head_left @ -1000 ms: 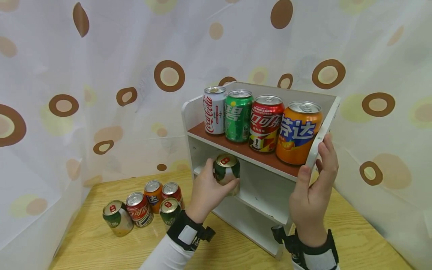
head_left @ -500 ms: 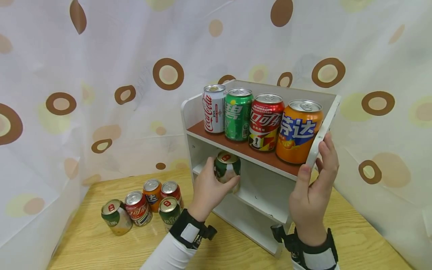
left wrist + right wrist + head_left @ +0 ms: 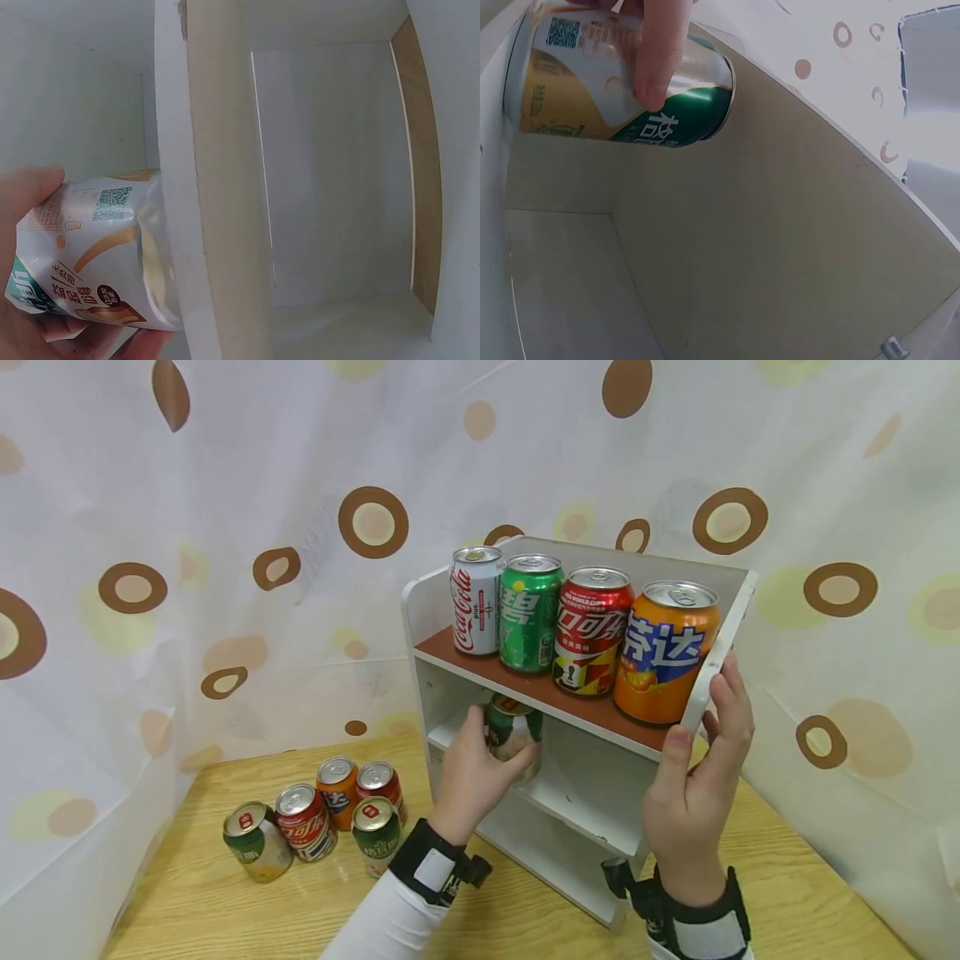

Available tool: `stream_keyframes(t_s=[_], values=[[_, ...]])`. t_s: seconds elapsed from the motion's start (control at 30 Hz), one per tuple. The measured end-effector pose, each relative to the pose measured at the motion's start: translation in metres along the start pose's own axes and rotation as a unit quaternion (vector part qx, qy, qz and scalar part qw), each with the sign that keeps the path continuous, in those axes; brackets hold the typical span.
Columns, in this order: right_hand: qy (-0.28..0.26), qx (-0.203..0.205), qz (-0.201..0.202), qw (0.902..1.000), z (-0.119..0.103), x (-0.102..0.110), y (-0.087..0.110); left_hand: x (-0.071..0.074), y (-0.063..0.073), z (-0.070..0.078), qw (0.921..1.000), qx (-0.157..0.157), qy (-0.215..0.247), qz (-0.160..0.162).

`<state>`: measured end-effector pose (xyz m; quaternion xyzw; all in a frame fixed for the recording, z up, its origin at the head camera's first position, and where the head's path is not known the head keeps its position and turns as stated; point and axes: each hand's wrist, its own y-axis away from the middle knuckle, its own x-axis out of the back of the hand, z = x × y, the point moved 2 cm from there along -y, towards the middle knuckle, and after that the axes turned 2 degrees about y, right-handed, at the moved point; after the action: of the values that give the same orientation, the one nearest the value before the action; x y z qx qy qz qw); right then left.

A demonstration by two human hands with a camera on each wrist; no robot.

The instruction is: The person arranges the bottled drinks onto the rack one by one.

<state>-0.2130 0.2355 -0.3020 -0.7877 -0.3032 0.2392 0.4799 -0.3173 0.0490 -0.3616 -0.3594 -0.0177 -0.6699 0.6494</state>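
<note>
My left hand (image 3: 476,768) holds a green-and-white drink can (image 3: 516,731) with a gold lid, thumb and fingers around its sides. The upright can is inside the middle level of a small white shelf (image 3: 577,797), just under the red-brown top board. In the left wrist view the can's base is right at the front edge of the shelf board (image 3: 180,225). My right hand (image 3: 697,785) grips the shelf's right side panel (image 3: 716,677), thumb at the front edge and fingers along the outer side. In the right wrist view a left-hand finger (image 3: 658,60) lies across the can.
On the top board stand a white Coca-Cola can (image 3: 476,602), a green can (image 3: 530,614), a red can (image 3: 592,631) and an orange can (image 3: 663,652). Several more cans, including a red one (image 3: 306,822), stand on the wooden table (image 3: 225,918) at left. A patterned curtain (image 3: 465,468) hangs behind.
My left hand has moved the can slightly right and deeper into the middle level, so the top board now hides part of its lid. My right hand stays on the side panel.
</note>
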Motion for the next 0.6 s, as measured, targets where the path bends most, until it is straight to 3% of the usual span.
stream_keyframes(t_s=[0.43,0.6], values=[[-0.002,-0.004,-0.002,1.0000,0.000,0.000,0.000,-0.011,-0.005,0.001,0.9993,0.010,0.037,0.001],[-0.001,-0.003,-0.001,1.0000,-0.001,0.000,0.000,-0.012,-0.003,0.000,0.9969,0.017,0.076,0.003]])
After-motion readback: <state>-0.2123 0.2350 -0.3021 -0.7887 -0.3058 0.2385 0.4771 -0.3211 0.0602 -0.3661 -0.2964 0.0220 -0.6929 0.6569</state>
